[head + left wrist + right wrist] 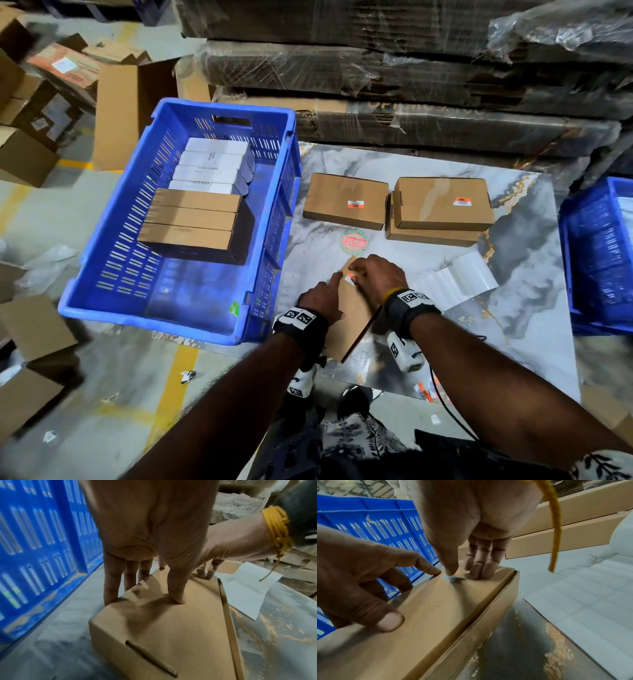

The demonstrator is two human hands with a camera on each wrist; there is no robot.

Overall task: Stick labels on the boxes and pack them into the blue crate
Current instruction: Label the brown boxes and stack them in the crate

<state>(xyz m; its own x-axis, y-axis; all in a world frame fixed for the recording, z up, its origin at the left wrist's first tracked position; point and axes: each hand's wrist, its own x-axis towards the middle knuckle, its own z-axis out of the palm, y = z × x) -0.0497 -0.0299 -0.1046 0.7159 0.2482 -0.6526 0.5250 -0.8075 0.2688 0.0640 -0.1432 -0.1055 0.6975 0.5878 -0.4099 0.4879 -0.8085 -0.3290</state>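
On the grey marbled bench (513, 274) a flat brown cardboard box (352, 318) lies under both hands. The left hand (322, 296) rests on its left edge with the forefinger stretched toward a small orange-and-white label (349, 278), which the right hand (380, 274) presses down at the box's far end. To the left stands the blue slotted plastic crate (102, 274), holding upright white and brown boxes. Two labelled brown boxes (346, 198) lie farther back on the bench, near a white label sheet (455, 279).
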